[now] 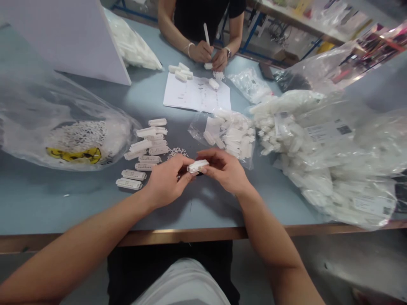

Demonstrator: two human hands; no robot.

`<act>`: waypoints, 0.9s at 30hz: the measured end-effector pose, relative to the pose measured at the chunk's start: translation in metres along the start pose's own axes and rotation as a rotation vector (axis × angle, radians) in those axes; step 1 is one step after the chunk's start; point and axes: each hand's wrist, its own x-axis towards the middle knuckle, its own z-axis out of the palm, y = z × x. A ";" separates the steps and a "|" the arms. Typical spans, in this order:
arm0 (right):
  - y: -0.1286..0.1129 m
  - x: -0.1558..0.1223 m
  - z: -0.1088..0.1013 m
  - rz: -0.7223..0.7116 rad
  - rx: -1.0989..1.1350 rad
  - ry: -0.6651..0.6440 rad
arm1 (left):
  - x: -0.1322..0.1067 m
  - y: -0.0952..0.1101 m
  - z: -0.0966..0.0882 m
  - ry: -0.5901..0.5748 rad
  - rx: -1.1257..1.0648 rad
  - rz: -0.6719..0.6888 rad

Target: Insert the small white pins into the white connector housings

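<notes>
Between the fingertips of both hands is a small white plastic housing [197, 165], held just above the table. My left hand [168, 178] pinches its left end, and my right hand [224, 169] grips the right end with thumb and fingers. Left of my left hand lie several similar white housings [149, 159], some stacked on others and some in loose rows. A scatter of tiny white pieces [178, 151] sits just beyond my left fingers. Past my right hand an open clear bag [235, 133] spills more white plastic parts.
Large clear bags of white parts [330, 148] crowd the right side. A big bag with tiny white pieces [79, 140] lies left, near a white upright panel [92, 42]. Across the table a co-worker's hands [210, 57] hold a white pen-like tool above printed paper [197, 95].
</notes>
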 end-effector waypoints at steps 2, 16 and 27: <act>-0.003 -0.001 -0.001 0.078 0.104 -0.052 | -0.001 0.001 -0.001 -0.025 0.018 0.025; -0.006 0.000 0.000 0.173 0.119 -0.039 | 0.003 -0.004 0.002 -0.110 -0.261 -0.092; -0.004 0.000 0.002 0.119 0.067 -0.037 | 0.011 -0.002 0.000 -0.136 -0.663 -0.224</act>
